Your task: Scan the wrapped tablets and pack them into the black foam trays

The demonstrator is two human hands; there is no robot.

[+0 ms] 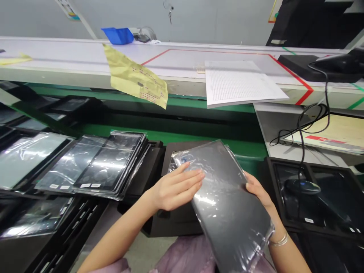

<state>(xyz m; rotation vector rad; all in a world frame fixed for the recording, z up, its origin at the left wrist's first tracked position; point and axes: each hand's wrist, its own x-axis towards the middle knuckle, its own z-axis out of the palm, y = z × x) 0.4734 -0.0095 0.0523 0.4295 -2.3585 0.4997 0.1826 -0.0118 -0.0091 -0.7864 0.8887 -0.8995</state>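
Note:
A dark grey tablet-like panel in a clear plastic bag [227,201] is held tilted above a black tray [170,220] in front of me. My left hand [178,187] lies on the panel's upper left face, its fingers stretched out flat against the plastic. My right hand [257,189] grips the panel's right edge with the fingers curled behind it. A thin silver bracelet [278,240] sits on my right wrist.
Several bagged panels [99,167] are stacked at the left on black trays. A green conveyor [184,132] runs behind, with a yellow sheet [136,77] and white printed papers [239,83] on the white shelf. A black mouse [303,186] and cable lie at the right.

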